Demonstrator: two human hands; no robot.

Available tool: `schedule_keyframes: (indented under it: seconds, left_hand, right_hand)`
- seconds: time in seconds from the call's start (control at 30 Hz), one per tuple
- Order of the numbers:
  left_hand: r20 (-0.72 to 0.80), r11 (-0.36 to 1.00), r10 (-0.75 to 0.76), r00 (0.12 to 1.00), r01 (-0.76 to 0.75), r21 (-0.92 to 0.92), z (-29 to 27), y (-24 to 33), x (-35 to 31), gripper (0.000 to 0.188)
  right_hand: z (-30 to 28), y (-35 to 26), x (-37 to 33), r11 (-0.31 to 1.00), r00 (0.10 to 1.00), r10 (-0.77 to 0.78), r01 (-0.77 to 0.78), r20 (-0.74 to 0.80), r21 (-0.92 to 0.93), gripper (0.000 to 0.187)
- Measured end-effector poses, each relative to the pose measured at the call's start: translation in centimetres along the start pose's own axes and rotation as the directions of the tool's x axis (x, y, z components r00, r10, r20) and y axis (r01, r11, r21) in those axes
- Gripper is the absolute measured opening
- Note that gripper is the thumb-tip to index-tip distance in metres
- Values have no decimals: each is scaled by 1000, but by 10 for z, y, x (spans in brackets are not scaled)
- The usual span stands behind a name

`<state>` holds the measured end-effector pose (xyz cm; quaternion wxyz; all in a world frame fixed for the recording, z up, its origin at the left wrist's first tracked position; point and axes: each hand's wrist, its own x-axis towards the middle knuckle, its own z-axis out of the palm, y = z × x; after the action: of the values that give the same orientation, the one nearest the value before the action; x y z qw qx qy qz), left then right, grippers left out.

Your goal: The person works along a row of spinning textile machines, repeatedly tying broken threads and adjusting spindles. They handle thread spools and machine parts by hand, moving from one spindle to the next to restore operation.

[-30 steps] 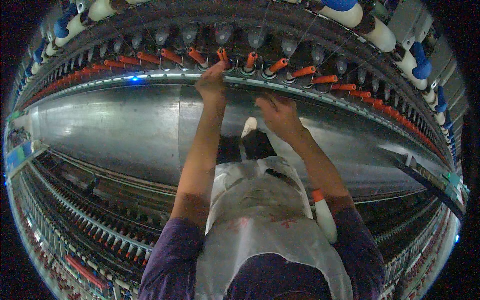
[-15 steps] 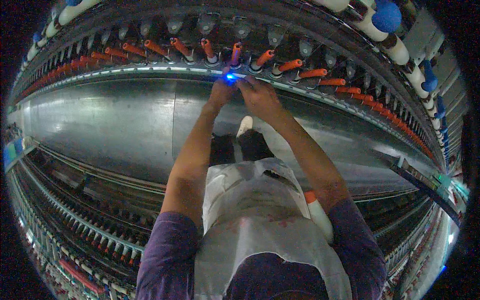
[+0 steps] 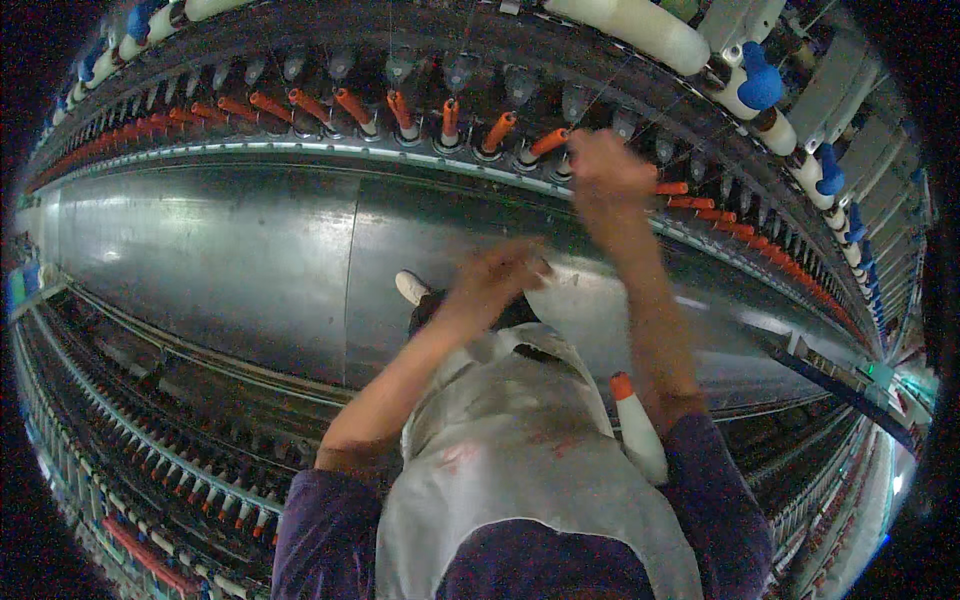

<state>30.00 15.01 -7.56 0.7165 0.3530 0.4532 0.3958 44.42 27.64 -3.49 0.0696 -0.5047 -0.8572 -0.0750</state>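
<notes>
A row of orange bobbins [image 3: 450, 122] stands on spindles along the machine's far side. My right hand [image 3: 612, 178] is raised at this row, right of centre, its fingers curled together beside an orange bobbin [image 3: 549, 141]. What lies in those fingers is hidden. My left hand [image 3: 497, 278] hangs lower and nearer my body, over the aisle and apart from the machine. Motion smears its fingers, so their pose is unclear. A white cone-shaped bobbin with an orange tip [image 3: 640, 440] sits against the right side of my apron [image 3: 520, 430].
A metal rail [image 3: 300, 148] runs below the bobbins. White rolls [image 3: 650, 35] and blue knobs [image 3: 762, 80] line the upper right. Behind me stands another machine with a row of spindles [image 3: 200, 465]. A dark bar [image 3: 840, 385] juts in at the right.
Both hands were together at the rail beside a bright blue light; now they are apart. My right hand has moved right, my left back toward my body. The blue light no longer shows there.
</notes>
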Motion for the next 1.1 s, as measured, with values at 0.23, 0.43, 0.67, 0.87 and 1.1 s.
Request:
schedule_keyframes:
  seconds: [0.23,0.43,0.67,0.87,1.1]
  left_hand:
    - [-215,812,93,972,-199,-549,-8,75,-10,19]
    - [-194,633,737,647,-560,534,-53,117,57,34]
    - [-262,797,598,758,-526,296,-18,76,74,22]
    - [-418,664,745,520,-517,540,0,77,79,22]
    - [-560,934,332,759,-346,85,-23,7,40,26]
  right_hand:
    - [63,-60,26,920,916,-217,307,-337,244,18]
    - [-34,-27,40,552,930,-60,334,-363,764,6]
    - [-49,-30,47,114,981,173,-107,86,988,15]
    - [-24,-24,67,605,892,274,131,-359,786,14]
    - [0,-6,92,431,866,465,-39,-184,901,9]
